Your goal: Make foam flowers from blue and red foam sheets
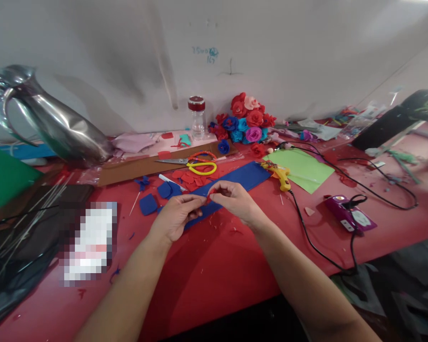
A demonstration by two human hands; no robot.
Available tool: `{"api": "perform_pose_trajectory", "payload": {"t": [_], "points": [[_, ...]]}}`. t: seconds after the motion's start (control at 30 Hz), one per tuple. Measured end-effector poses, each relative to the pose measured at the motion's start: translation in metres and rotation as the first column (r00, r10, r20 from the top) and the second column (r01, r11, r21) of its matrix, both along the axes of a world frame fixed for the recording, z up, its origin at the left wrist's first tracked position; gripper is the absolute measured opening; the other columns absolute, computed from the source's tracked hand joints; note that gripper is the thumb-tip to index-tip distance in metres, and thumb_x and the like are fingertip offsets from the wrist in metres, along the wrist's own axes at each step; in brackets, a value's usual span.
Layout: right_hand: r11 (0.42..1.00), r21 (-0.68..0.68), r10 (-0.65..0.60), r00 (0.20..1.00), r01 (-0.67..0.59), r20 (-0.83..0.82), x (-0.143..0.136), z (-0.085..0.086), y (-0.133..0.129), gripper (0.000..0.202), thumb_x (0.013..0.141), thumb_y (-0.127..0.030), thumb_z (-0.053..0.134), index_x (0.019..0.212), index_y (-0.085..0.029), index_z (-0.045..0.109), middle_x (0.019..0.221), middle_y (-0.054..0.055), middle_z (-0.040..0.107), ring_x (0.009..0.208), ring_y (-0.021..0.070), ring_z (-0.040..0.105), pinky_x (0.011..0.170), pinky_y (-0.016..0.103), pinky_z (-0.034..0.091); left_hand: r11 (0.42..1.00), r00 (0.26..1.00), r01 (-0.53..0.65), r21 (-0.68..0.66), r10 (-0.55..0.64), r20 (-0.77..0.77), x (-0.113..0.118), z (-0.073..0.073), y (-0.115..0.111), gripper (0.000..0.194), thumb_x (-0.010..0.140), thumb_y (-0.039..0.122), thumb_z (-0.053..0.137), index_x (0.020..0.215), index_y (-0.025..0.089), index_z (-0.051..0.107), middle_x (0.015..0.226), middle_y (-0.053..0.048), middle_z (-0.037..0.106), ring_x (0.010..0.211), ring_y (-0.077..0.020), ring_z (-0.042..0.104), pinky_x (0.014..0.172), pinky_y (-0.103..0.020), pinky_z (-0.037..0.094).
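Frame centre: right hand point(239, 203) pinches small red piece point(209, 194); left hand point(176, 213) beside it, fingertips together, contents unclear; hard tug could tear piece.

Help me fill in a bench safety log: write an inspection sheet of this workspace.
Surface: red tabletop, small scraps scattered on it.
Job's things: blue strip under the hands; red cut pieces beside it; small red piece at the fingertips.
Clutter: scissors partly on a brown strip; glue gun beside a light green sheet; paper flowers behind.
Grip: left hand and right hand close together; which one pinches the red piece is unclear.
Cables: black cord runs from the glue gun; purple socket block has a plug in it.
Surroundings: pale wall with handwriting; metal jug, tilted, at left.
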State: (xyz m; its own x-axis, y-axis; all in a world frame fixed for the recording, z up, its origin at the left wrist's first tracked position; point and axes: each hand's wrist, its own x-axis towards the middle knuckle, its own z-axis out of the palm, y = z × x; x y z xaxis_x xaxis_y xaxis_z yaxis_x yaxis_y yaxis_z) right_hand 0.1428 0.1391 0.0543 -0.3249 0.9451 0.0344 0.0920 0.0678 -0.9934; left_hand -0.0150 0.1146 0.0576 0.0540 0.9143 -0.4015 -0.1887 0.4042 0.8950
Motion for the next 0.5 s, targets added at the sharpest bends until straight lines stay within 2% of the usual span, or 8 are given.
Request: {"api": "perform_pose_trajectory", "payload": {"t": [0.2,0.5], "points": [[0.999,0.005,-0.043,0.998,0.043,0.05,0.0004,-0.0058,0.0013,0.007,0.067,-0.024,0.057,0.067,-0.019,0.061,0.063,-0.002,0.058,0.062,0.0123,0.051,0.062,0.026,0.039,1.0,1.0,0.013,-0.008,-0.013,0.002,0.0009,0.0002,-0.0018,0.012,0.056,0.023,0.077,0.061,0.014,0.071,0.056,-0.001,0.061,0.05,-0.0068,0.049,0.05,-0.02,0.034],[1.0,0.006,-0.005,1.0,0.005,-0.006,0.0001,-0.0042,-0.0017,0.007,0.068,-0.021,0.054,0.067,-0.019,0.061,0.065,-0.001,0.064,0.064,0.013,0.057,0.068,0.027,0.043,0.993,0.986,0.078,-0.093,-0.063,0.155,-0.0031,-0.0043,0.0013,0.014,0.053,0.02,0.079,0.062,0.012,0.07,0.067,-0.004,0.067,0.05,-0.0049,0.049,0.047,-0.018,0.032]]}}
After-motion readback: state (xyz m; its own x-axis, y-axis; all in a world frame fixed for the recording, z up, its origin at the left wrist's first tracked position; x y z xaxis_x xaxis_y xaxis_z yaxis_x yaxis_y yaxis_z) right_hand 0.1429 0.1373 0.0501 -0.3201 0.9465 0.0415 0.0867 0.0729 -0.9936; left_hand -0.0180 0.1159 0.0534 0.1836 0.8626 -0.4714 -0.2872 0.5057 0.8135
